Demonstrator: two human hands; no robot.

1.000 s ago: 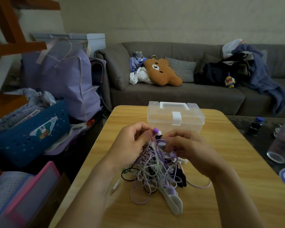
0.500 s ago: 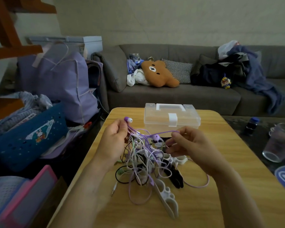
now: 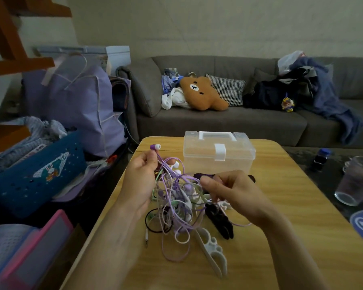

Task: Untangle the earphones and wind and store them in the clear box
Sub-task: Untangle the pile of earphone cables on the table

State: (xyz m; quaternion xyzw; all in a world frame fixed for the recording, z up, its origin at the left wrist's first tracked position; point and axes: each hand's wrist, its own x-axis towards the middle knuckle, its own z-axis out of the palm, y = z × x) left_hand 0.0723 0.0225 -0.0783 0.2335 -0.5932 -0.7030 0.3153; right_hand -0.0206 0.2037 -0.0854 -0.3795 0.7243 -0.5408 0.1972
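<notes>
A tangle of purple, white, green and black earphone cords [image 3: 177, 208] lies on the wooden table [image 3: 281, 237] between my hands. My left hand [image 3: 139, 183] pinches a purple cord just below its purple earbud [image 3: 155, 146], which sticks up above my fingers. My right hand [image 3: 232, 192] pinches another stretch of purple cord at the right of the tangle. The clear box [image 3: 218, 152] with a white latch and handle stands shut just behind the tangle. A jack plug [image 3: 146, 239] lies loose at the tangle's near left.
A white cord winder [image 3: 213, 251] and a black one [image 3: 220, 223] lie beside the tangle. To the right of the table stand a glass jug [image 3: 355, 181] and a small bottle [image 3: 321, 159]. A blue basket [image 3: 36, 174] and bags crowd the left; a sofa [image 3: 228, 122] is behind.
My left hand has drawn the purple earbud up and out to the left, away from my right hand. The cord between them has pulled out of the tangle.
</notes>
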